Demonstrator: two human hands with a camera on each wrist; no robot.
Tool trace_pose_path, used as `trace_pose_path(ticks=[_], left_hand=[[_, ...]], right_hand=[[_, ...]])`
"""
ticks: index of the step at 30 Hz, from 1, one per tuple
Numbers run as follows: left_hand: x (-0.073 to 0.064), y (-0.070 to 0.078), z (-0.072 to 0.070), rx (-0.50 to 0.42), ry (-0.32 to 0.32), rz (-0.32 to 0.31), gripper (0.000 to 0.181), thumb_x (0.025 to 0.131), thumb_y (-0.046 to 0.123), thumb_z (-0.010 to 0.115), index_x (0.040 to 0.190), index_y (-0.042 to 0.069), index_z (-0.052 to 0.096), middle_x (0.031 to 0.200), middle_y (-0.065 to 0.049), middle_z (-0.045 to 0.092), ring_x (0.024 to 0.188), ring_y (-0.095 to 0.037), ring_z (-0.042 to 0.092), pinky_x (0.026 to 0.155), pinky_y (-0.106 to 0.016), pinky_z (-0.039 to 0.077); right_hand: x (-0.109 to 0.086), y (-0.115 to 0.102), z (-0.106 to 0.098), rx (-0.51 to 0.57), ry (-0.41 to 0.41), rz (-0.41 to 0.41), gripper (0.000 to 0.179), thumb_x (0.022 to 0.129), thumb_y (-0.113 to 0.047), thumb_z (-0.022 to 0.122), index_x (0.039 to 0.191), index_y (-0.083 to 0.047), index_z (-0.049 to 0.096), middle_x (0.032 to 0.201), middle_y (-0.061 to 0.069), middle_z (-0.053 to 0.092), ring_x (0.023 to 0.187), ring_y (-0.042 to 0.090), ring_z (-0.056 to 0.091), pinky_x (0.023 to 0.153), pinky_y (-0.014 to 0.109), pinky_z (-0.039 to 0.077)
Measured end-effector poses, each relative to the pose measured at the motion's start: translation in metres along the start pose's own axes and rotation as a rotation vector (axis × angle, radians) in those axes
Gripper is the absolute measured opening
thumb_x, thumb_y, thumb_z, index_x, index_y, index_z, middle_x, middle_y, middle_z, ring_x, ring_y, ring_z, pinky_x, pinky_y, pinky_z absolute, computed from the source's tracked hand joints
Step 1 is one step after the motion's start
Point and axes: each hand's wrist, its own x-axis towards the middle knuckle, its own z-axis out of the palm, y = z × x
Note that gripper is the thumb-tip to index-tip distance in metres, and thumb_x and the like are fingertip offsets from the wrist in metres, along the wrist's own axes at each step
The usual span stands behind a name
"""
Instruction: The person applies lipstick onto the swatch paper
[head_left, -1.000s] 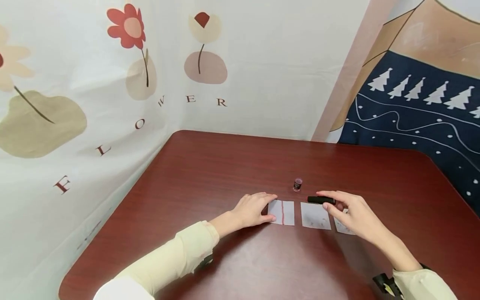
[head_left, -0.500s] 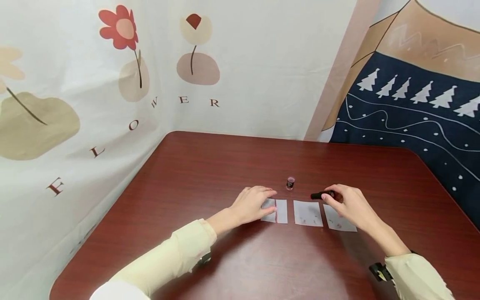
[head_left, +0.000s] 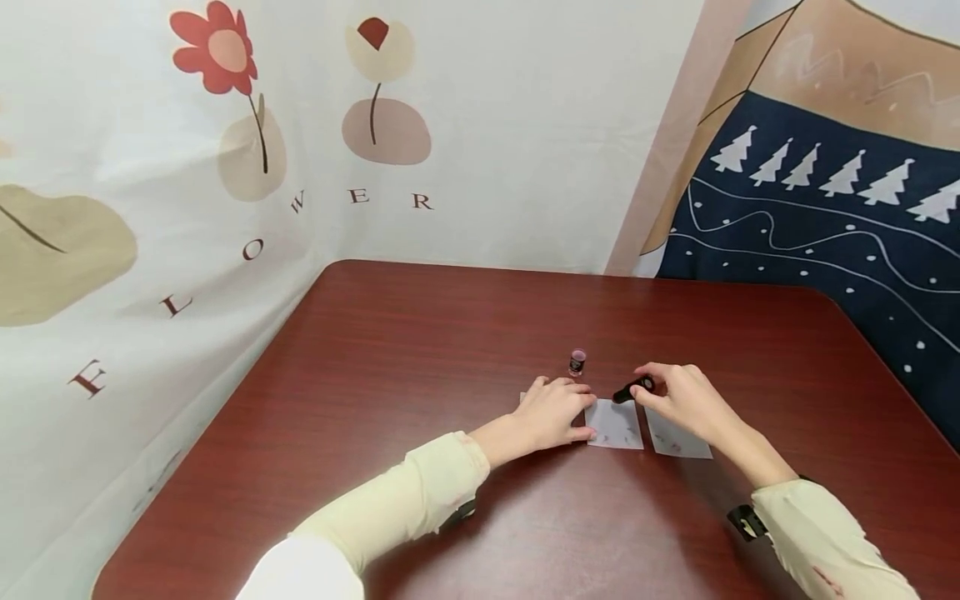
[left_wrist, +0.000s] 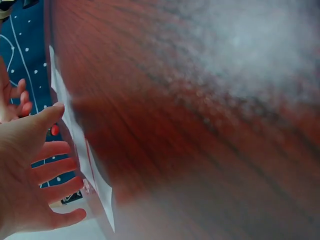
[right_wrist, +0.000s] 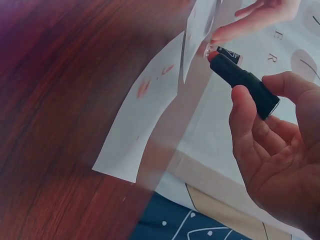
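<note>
My right hand [head_left: 686, 402] pinches a black lipstick [right_wrist: 245, 82] between thumb and fingers, its red tip bare and tilted toward the papers. In the head view the lipstick's tip end overlaps the upper edge of the middle white paper [head_left: 617, 427]. My left hand [head_left: 551, 414] has its fingers spread, with thumb and fingertips at that paper's left edge. Beneath the left hand, mostly hidden in the head view, lies the left paper [left_wrist: 102, 192], which bears a red line. Faint reddish marks show on the right paper [head_left: 678, 437] and the middle one.
A small clear, pinkish container with a black label [head_left: 577, 363] stands on the table just behind the papers. The dark red wooden table [head_left: 450, 333] meets a white flower-printed cloth [head_left: 510, 167] at the back and a navy tree-patterned one [head_left: 810, 225] at the right.
My left hand has shifted right, from the left paper with the red line to the middle paper. The lipstick has moved from above the right-hand papers to the middle paper's upper edge and turned, tip lower.
</note>
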Motion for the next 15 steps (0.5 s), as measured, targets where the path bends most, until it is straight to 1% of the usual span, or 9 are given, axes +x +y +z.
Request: trace_pose_path(ticks=[2,5,10,15], left_hand=[[0.0007,-0.0001,0.0008,0.004,-0.023,-0.008,0.049,0.084,0.054,0.06,0.125,0.026,0.061,0.132,0.007,0.053,0.122,-0.015,0.045,0.091,-0.041,0.037],[0.0001,-0.0016,-0.0001,0.01,-0.037,-0.02,0.049,0.084,0.054,0.06,0.124,0.026,0.062,0.132,0.006,0.053,0.122,-0.016,0.045,0.091,-0.043,0.037],[-0.0026,-0.006,-0.0017,-0.013,-0.041,-0.037,0.05,0.083,0.053,0.061,0.125,0.027,0.061,0.133,0.006,0.052,0.121,-0.017,0.045,0.088,-0.042,0.038],[-0.0029,-0.0086,0.0004,-0.038,-0.04,-0.033,0.05,0.084,0.052,0.061,0.126,0.026,0.061,0.134,0.006,0.051,0.121,-0.017,0.045,0.086,-0.041,0.039]], right_hand=[[0.0016,0.0,0.0011,0.003,0.006,0.0,0.021,0.084,-0.013,0.065,0.099,0.001,0.067,0.07,-0.002,0.062,0.058,0.009,0.05,0.05,0.025,0.039],[0.0034,-0.0005,0.0025,0.017,0.005,-0.007,0.016,0.083,-0.011,0.065,0.095,-0.001,0.067,0.067,-0.004,0.06,0.055,0.008,0.048,0.048,0.024,0.038],[0.006,-0.0026,0.0047,0.037,0.005,-0.044,0.014,0.082,-0.009,0.065,0.094,-0.002,0.067,0.064,-0.006,0.057,0.053,0.006,0.045,0.047,0.024,0.037],[0.0103,-0.0033,0.008,0.023,0.011,-0.079,0.014,0.082,-0.008,0.066,0.094,-0.001,0.067,0.063,-0.006,0.056,0.052,0.005,0.043,0.047,0.023,0.037]])
